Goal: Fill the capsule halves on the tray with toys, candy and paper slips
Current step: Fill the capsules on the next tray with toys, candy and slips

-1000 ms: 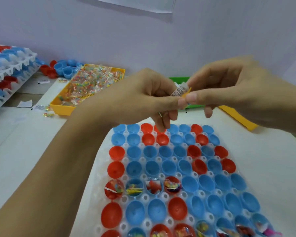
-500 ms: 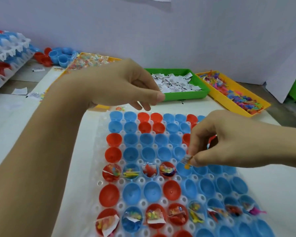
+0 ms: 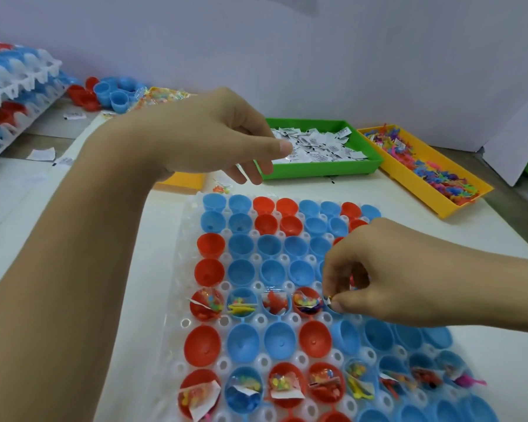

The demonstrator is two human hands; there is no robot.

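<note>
A: What is the step now?

B: I judge it is to put a small piece into the fifth capsule half of the half-filled row. The right hand (image 3: 387, 278) pinches a small item (image 3: 329, 299) between thumb and forefinger, low over the white tray (image 3: 177, 300), just beside the red half with candy (image 3: 307, 301).

A: Is it a paper slip?

B: I cannot tell for sure. Only a small tip shows, white with a little yellow (the fingers hide the rest).

A: How to do it well?

B: Bring the fingertips down inside the rim of the cup before letting go, so the piece falls to the bottom and does not land on the tray between the cups. The blue half under the hand is mostly covered, so one should aim by the row: four filled halves stand to its left, and this one comes next.

A: And the other hand?

B: The left hand (image 3: 214, 138) hangs higher, well apart from the right one, with its fingers loosely curled. I see nothing in it. It hangs near the green bin of paper slips (image 3: 323, 169), its fingertips over the near-left corner.

A: Where are the toys?

B: In the yellow bin (image 3: 421, 175), to the right of the green one, beyond the tray.
</note>
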